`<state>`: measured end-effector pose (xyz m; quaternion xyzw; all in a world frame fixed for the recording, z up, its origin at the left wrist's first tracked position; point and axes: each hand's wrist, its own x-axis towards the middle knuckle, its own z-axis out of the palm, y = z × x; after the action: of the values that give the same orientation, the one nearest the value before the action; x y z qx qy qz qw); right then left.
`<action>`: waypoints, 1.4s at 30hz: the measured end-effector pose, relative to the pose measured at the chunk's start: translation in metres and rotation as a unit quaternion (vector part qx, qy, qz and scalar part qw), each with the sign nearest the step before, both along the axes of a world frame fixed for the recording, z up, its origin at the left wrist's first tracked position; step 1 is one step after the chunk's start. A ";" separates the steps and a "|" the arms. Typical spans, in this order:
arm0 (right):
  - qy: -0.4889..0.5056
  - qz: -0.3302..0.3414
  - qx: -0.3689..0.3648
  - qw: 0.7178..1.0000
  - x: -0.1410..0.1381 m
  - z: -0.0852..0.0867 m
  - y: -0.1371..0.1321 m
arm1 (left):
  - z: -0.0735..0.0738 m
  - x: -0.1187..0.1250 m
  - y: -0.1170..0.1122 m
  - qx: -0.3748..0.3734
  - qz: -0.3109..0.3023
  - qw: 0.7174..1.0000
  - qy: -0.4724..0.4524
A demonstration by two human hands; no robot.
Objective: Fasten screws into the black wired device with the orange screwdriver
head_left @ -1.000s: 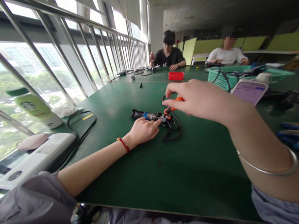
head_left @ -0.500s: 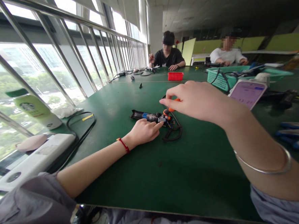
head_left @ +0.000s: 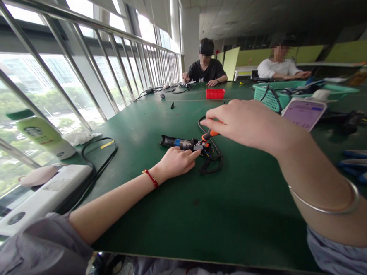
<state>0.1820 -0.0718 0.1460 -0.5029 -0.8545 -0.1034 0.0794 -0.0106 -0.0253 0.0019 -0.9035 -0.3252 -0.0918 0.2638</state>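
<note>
On the green table [head_left: 227, 227] lies a slim black device [head_left: 170, 141] with exposed inner parts, a blue band and small wires. My left hand [head_left: 179, 163] is closed on the near side of it, fingertips pressing at a grey part by its right end. Above that end, my right hand [head_left: 243, 123] grips a screwdriver [head_left: 210, 134] with an orange and black handle. The screwdriver slants, its tip down at the device; whether it sits in a screw is too small to see. A black cord [head_left: 219, 163] loops beside the device's right end.
At the right stand a phone [head_left: 304, 114] and a teal basket [head_left: 268, 97] of cables. A red tray [head_left: 215, 94] is further back. A bottle [head_left: 43, 135] and a white box [head_left: 47, 195] are at left. Two people sit across the table.
My right hand has shifted slightly to the right, and the screwdriver handle leans a little more that way. My left hand and the device stay in place.
</note>
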 end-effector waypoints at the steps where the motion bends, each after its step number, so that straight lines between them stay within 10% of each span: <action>1: 0.005 0.008 -0.006 1.000 0.003 0.000 0.001 | 0.000 0.000 0.000 -0.002 0.001 1.000 0.000; 8: 0.027 0.100 -0.039 0.994 0.014 0.002 0.009 | 0.002 0.000 -0.001 -0.031 0.014 0.999 -0.015; 17: -0.001 0.034 0.013 0.999 -0.003 -0.002 0.001 | 0.006 -0.003 0.001 -0.004 0.022 0.998 -0.056; 23: 0.012 0.102 -0.014 0.995 0.004 -0.002 0.004 | 0.014 -0.035 0.025 0.072 0.145 0.976 -0.149; 29: -0.020 0.018 -0.016 1.000 -0.001 -0.001 -0.001 | -0.004 -0.046 0.040 -0.082 0.306 0.920 -0.231; 42: 0.017 -0.004 -0.016 1.000 0.015 0.003 0.006 | -0.003 -0.042 0.033 -0.115 0.231 0.946 -0.196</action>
<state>0.1975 -0.0655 0.1492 -0.5091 -0.8525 -0.0818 0.0855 -0.0528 0.0080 -0.0008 -0.7918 -0.5786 -0.1659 0.1034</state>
